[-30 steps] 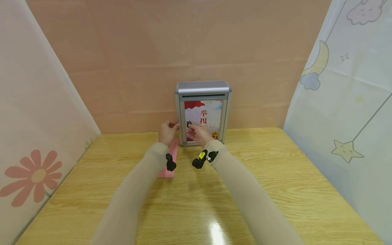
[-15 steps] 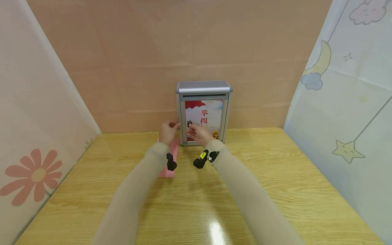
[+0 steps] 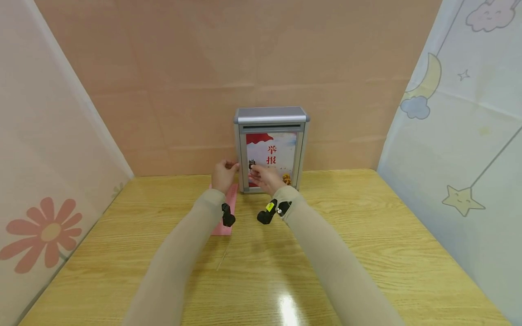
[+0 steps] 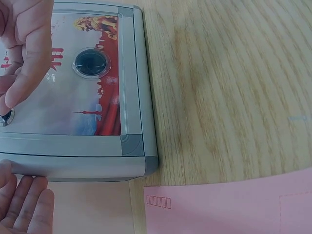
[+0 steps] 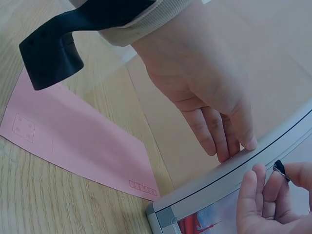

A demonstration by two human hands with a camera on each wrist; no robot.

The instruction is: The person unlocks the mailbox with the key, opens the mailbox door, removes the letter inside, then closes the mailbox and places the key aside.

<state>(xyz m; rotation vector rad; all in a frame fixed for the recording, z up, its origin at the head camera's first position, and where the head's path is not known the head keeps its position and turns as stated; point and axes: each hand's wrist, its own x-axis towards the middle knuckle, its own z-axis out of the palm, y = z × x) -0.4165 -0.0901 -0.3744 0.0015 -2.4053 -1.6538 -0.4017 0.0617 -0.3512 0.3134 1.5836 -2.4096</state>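
A silver metal letter box (image 3: 271, 116) with a slot and a printed front panel stands upright at the back of the table. My left hand (image 3: 223, 177) rests against the box's left side, its thumb at the front edge and its fingers fairly straight. Before the panel, my right hand (image 3: 267, 179) pinches a small key with a black head (image 5: 279, 168) between thumb and fingers. Close by these fingers sits a round metal lock (image 4: 6, 118) in the left wrist view. The fingers hide how far the key is in it.
Beneath my left forearm lies a pink envelope (image 3: 222, 230) on the wooden table (image 3: 346, 253), left of the box. A round dark window (image 4: 91, 63) is set in the panel. Behind the box hangs a peach backdrop (image 3: 183, 90); printed white sheets flank the table.
Almost nothing differs. The head view shifts very slightly, while both hands keep their places at the box and the box stays put.
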